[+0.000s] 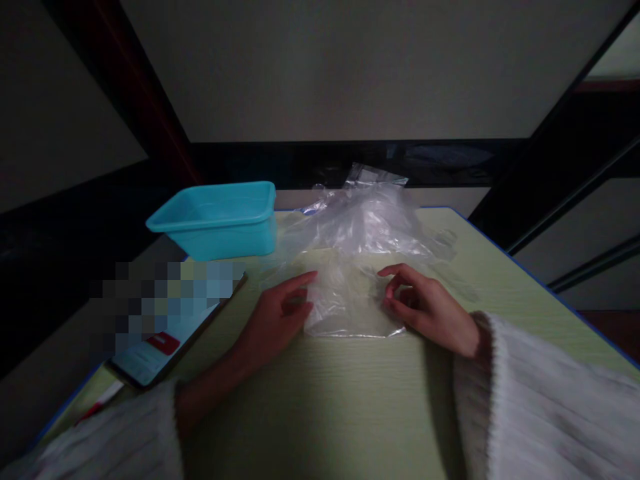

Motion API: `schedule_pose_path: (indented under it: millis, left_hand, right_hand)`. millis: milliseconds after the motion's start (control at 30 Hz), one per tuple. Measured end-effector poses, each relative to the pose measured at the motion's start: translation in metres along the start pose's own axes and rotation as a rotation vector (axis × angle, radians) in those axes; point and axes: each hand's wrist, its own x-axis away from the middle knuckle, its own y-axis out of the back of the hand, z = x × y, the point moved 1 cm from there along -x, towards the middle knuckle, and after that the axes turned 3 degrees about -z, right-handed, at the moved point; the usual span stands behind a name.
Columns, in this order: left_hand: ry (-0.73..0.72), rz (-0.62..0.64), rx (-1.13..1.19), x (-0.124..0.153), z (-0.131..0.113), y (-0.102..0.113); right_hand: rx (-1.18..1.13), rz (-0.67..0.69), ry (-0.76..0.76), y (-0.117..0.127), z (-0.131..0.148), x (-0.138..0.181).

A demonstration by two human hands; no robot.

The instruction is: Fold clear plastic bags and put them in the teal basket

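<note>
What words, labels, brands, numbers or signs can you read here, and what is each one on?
None are readable.
Smartphone: part of the screen is pixelated; the pale mark on its red patch is too small to read.
Front clear plastic bag: no legible print.
Heaped plastic bags behind it: any marks are too blurred to read.
Turquoise plastic basin: no lettering on the visible sides.

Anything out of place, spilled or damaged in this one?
No spill is visible. The oddity is a blocky, pixelated patch over the far part of the phone, likely image masking rather than damage. The clear plastic right of the blue basin is heaped untidily.
</note>
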Motion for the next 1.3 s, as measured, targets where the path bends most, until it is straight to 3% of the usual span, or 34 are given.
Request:
schedule_pose_path:
  millis: [233, 400, 1033, 1300]
  left_hand:
    - [-0.251, -0.065, -0.304, -0.001, 0.004, 0.003]
    - [-0.367, -0.067, -0.422, 0.001, 0.009, 0.003]
    - [-0.329, 0.031, -0.884, 0.002, 0.016, 0.003]
    - [-0.439, 0.010, -0.838, 0.007, 0.013, 0.002]
  right_hand:
    - [0.200, -0.034, 0.090, 0.002, 0.000, -0.002]
    - [0.219, -0.072, 0.096, 0.001, -0.002, -0.002]
    - [0.337, -0.054, 0.229, -0.003, -0.011, -0.002]
    - [0.358, -0.086, 0.263, -0.003, -0.013, -0.002]
